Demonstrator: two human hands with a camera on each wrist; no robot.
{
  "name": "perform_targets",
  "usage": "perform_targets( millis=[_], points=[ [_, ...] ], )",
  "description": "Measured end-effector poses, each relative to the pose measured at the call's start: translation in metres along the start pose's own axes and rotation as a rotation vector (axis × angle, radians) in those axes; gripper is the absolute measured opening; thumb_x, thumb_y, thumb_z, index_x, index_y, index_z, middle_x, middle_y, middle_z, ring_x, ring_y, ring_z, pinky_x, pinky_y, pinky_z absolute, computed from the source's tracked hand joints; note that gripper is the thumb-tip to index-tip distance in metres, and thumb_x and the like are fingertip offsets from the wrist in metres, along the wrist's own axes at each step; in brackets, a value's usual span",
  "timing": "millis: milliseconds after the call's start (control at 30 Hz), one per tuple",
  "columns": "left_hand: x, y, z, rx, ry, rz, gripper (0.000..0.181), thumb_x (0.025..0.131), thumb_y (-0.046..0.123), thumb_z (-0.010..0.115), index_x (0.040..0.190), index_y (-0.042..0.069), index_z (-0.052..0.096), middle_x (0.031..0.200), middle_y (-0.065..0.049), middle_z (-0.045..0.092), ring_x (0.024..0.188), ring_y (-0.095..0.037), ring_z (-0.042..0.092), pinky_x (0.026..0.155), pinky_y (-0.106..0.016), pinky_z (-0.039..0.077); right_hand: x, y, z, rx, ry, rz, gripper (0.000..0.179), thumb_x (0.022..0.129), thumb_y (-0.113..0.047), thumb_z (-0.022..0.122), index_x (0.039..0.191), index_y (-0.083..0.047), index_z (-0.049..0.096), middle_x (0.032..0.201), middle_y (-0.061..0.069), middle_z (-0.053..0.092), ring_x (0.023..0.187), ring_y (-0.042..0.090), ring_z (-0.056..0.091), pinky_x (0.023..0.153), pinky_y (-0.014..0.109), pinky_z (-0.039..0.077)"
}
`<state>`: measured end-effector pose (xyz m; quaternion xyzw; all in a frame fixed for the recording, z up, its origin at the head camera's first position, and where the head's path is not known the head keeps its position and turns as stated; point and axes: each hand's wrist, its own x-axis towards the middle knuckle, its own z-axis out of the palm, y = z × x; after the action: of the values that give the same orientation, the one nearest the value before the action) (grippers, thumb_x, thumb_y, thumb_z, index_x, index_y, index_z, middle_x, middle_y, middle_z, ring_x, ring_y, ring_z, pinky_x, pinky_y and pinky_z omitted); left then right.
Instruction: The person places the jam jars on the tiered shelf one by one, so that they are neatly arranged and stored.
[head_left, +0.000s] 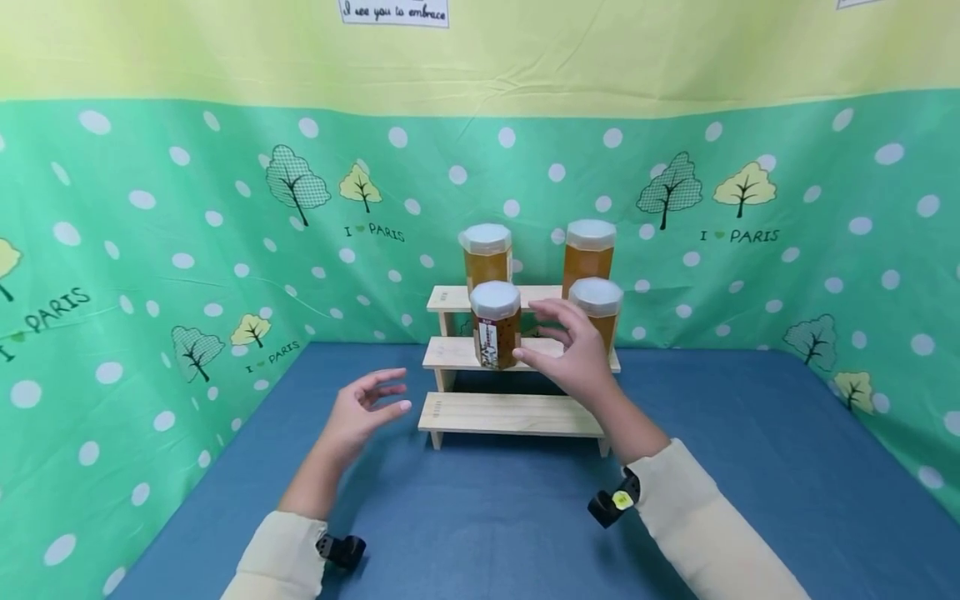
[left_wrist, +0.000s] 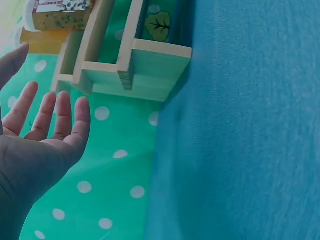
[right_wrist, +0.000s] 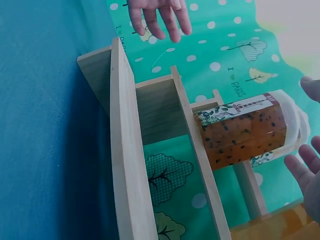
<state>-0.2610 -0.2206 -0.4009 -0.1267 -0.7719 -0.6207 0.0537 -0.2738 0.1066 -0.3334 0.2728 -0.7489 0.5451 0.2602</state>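
Observation:
A three-step wooden rack (head_left: 510, 408) bears several jars with white lids. On its middle step, at the left, stands a jar of amber contents with dark specks (head_left: 496, 333), its label facing front-left. My right hand (head_left: 573, 354) is just right of that jar, thumb and fingers spread apart. In the right wrist view its fingertips show beside the lid, with a gap to the speckled jar (right_wrist: 245, 135). Behind the right hand, another amber jar (head_left: 604, 321) is partly hidden. My left hand (head_left: 362, 417) hovers left of the rack, fingers loosely bent around nothing.
Two more amber jars, a left one (head_left: 486, 262) and a right one (head_left: 588, 262), stand on the top step. The lowest step (head_left: 510, 412) is bare wood. Blue cloth (head_left: 480, 517) covers the table, and a green dotted curtain (head_left: 420, 183) hangs behind.

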Motion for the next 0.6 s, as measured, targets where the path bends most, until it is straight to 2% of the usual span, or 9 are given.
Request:
perform_targets(
  millis=[167,367,533,600],
  points=[
    [-0.003,0.007,-0.001,0.009,-0.005,0.043,0.055,0.085,0.01,0.076,0.134,0.001,0.055,0.138,-0.017,0.051,0.12,-0.028,0.052,0.091,-0.023,0.05,-0.01,-0.002,-0.009,0.006,0.001,-0.044,0.059,0.075,-0.002,0.084,0.128,-0.003,0.06,0.13,0.01,0.051,0.113,0.027,0.053,0.093,0.036,0.052],
    [-0.008,0.012,0.001,0.002,-0.009,0.074,0.053,0.084,0.007,0.077,0.132,0.0,0.056,0.137,-0.016,0.051,0.118,-0.026,0.054,0.092,-0.025,0.05,-0.024,-0.002,-0.02,-0.014,0.015,-0.028,0.058,0.074,0.001,0.083,0.128,-0.004,0.061,0.126,0.008,0.054,0.109,0.018,0.056,0.092,0.035,0.052],
    [-0.014,0.016,0.001,0.006,-0.005,0.118,0.052,0.084,0.007,0.077,0.131,-0.001,0.057,0.135,-0.014,0.052,0.115,-0.02,0.055,0.093,-0.03,0.051,-0.036,-0.001,-0.032,-0.01,0.041,-0.034,0.06,0.072,0.012,0.08,0.127,0.003,0.06,0.123,0.016,0.054,0.107,0.017,0.057,0.091,0.031,0.052],
    [-0.017,0.017,0.001,0.008,-0.005,0.13,0.051,0.084,0.005,0.076,0.131,-0.002,0.056,0.135,-0.014,0.051,0.114,-0.018,0.055,0.093,-0.031,0.051,-0.041,-0.002,-0.038,-0.006,0.052,-0.042,0.061,0.07,0.016,0.079,0.126,0.006,0.059,0.124,0.019,0.054,0.108,0.021,0.057,0.09,0.029,0.052]
  ],
)
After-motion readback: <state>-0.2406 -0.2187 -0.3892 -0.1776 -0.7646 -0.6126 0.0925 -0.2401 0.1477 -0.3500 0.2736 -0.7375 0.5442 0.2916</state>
